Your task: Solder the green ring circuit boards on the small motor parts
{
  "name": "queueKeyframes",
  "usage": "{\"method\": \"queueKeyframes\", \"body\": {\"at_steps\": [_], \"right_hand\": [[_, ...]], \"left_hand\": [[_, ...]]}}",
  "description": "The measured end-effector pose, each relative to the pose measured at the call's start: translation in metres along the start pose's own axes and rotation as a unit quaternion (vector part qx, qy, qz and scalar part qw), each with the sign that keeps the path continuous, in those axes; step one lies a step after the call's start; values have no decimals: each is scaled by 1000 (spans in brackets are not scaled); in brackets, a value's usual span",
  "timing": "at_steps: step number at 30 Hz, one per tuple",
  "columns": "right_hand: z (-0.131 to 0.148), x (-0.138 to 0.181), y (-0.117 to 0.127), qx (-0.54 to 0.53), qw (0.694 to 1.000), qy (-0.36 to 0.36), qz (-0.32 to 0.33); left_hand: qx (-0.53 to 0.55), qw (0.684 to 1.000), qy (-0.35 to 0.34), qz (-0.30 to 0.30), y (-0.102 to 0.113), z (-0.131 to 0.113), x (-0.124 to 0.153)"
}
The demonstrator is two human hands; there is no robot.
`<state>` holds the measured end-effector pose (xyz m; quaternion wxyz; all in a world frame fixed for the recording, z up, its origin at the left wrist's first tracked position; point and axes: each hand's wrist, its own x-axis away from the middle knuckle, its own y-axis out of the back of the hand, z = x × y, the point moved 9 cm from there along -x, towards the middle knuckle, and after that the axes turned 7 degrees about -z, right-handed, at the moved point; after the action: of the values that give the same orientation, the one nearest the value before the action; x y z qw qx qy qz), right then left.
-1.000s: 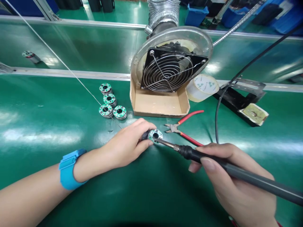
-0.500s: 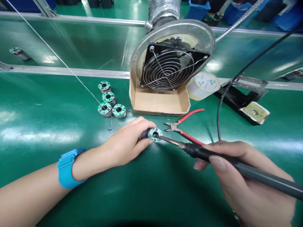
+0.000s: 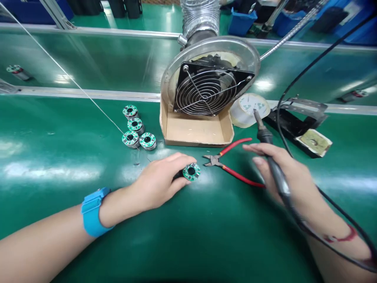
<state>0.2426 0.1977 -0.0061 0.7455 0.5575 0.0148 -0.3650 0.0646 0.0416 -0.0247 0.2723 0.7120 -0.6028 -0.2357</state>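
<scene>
Thumb and fingers of my left hand (image 3: 160,179) are closed around a small motor (image 3: 191,172), its round green circuit board facing right and its body mostly hidden in my grip. My right hand (image 3: 287,173) holds a soldering iron (image 3: 272,157) by its dark handle, tip raised and pointing away toward the roll of tape (image 3: 249,110). Between the two hands lie diagonal cutters (image 3: 214,160) with red handles, jaws apart. Several similar motors (image 3: 134,125) stand upright in a cluster beyond my left hand, boards facing up.
A fan (image 3: 205,94) in a round metal hood stands over a cardboard tray (image 3: 197,141). At the right is a soldering iron stand (image 3: 294,125) with a yellowish sponge (image 3: 314,142). A thin strand of wire (image 3: 73,78) slants down to the motors. A black cable (image 3: 282,98) arcs past my right hand.
My right hand has drawn the soldering iron off the motor's board and swung it right and up. My left hand keeps the motor in nearly the same place. The view has shifted slightly.
</scene>
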Motion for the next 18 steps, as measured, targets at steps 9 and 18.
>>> {"method": "queueKeyframes", "body": {"at_steps": [9, 18], "right_hand": [[8, 0, -37, 35, 994, 83, 55], [26, 9, -9, -45, 999, 27, 6]], "left_hand": [[196, 979, 56, -2, 6, 7, 7], [117, 990, 34, -75, 20, 0, 4]]}}
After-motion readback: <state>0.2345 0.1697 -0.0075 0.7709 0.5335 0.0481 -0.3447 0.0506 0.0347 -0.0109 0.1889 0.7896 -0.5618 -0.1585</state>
